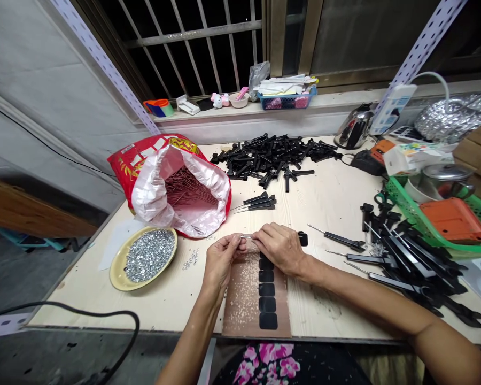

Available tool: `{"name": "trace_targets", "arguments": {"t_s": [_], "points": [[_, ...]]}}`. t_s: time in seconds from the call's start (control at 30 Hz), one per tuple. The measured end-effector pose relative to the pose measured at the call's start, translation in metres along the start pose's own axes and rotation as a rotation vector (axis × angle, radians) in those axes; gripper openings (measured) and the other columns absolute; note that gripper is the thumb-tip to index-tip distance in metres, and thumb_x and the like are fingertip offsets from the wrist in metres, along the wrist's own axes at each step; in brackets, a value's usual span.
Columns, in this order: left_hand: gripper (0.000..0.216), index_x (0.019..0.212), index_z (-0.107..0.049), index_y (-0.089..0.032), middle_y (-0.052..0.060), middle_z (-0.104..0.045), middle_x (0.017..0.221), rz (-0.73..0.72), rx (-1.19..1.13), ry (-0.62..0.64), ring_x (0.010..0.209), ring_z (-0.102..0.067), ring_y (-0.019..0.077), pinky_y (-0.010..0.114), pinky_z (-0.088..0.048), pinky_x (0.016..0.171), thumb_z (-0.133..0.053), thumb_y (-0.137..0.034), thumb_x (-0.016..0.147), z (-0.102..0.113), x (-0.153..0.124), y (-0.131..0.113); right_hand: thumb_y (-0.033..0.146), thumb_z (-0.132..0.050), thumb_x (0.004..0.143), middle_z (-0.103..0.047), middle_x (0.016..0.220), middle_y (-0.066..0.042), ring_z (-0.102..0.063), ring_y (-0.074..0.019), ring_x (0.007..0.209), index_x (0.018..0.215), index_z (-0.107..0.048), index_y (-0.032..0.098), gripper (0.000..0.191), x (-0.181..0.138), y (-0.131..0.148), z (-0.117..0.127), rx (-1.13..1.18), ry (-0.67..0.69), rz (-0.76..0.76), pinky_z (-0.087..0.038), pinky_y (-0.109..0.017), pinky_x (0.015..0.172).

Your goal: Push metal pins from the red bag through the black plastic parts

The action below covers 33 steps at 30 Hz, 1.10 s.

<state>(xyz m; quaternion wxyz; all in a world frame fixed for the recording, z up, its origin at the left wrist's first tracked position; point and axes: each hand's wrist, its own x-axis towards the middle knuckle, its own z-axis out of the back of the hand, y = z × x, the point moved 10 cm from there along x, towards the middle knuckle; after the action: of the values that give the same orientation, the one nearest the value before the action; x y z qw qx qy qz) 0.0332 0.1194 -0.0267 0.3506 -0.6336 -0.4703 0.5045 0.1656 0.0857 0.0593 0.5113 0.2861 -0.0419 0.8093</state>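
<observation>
My right hand point(280, 248) is closed around a black plastic piece point(303, 238) whose wide end sticks out past the palm. From its other side a thin metal rod point(246, 236) points left. At the rod's tip my left hand point(222, 262) pinches with thumb and forefinger; anything small between them is hidden. Below both hands lies a brown board point(240, 310) with a row of black rounded squares point(268, 305) and many pale specks. To the left, a yellow plate point(118, 278) holds small silvery washers, with several loose washers point(191, 259) beside it.
A red sack point(124, 166) of reddish-brown nails lies open behind the plate. Black plastic pieces point(272, 155) are heaped at the back. Rod-fitted black pieces point(409, 262) pile up at right, near a green basket point(425, 227) and a metal kettle point(353, 128).
</observation>
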Motion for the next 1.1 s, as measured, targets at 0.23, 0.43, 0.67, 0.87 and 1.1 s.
{"name": "trace_targets", "arguments": {"t_s": [0.23, 0.43, 0.67, 0.87, 1.1], "points": [[0.031, 0.079, -0.070, -0.012, 0.003, -0.069, 0.071, -0.021, 0.035, 0.000, 0.059, -0.059, 0.0092, 0.022, -0.049, 0.062, -0.080, -0.035, 0.060, -0.002, 0.002, 0.000, 0.030, -0.044, 0.095, -0.061, 0.084, -0.003, -0.055, -0.0131, 0.073, 0.092, -0.062, 0.018, 0.022, -0.004, -0.007, -0.006, 0.088, 0.072, -0.051, -0.036, -0.024, 0.062], [0.032, 0.080, -0.070, -0.011, 0.004, -0.070, 0.072, 0.011, 0.071, 0.034, 0.058, -0.060, 0.0097, 0.021, -0.048, 0.060, -0.079, -0.036, 0.061, -0.004, 0.003, 0.005, 0.030, -0.041, 0.097, -0.059, 0.077, -0.002, -0.053, -0.0119, 0.066, 0.093, -0.064, 0.019, 0.026, -0.008, -0.010, -0.009, 0.047, 0.062, -0.046, -0.034, -0.023, 0.058], [0.032, 0.076, -0.070, -0.011, 0.003, -0.068, 0.065, 0.074, 0.129, 0.118, 0.056, -0.060, 0.0104, 0.020, -0.047, 0.057, -0.080, -0.037, 0.060, -0.006, 0.005, 0.013, 0.032, -0.042, 0.096, -0.058, 0.078, -0.003, -0.054, -0.0126, 0.068, 0.089, -0.063, 0.017, 0.028, -0.011, -0.009, -0.015, 0.087, 0.107, -0.026, -0.036, -0.023, 0.060], [0.030, 0.074, -0.070, -0.012, 0.003, -0.068, 0.065, 0.066, 0.224, 0.135, 0.058, -0.059, 0.0112, 0.021, -0.048, 0.058, -0.077, -0.040, 0.064, -0.009, 0.001, 0.016, 0.031, -0.043, 0.096, -0.059, 0.085, -0.002, -0.056, -0.0112, 0.072, 0.095, -0.062, 0.019, 0.023, -0.020, -0.022, -0.023, 0.223, 0.201, -0.117, -0.037, -0.021, 0.059], [0.045, 0.109, -0.067, -0.013, 0.006, -0.070, 0.085, 0.004, 0.438, 0.222, 0.067, -0.061, 0.0143, 0.031, -0.052, 0.069, -0.063, -0.045, 0.077, -0.023, -0.003, 0.029, 0.033, -0.048, 0.094, -0.061, 0.088, -0.002, -0.057, -0.0115, 0.075, 0.093, -0.062, 0.018, 0.020, -0.039, -0.054, -0.024, 0.285, 0.226, -0.180, -0.040, -0.023, 0.064]]}}
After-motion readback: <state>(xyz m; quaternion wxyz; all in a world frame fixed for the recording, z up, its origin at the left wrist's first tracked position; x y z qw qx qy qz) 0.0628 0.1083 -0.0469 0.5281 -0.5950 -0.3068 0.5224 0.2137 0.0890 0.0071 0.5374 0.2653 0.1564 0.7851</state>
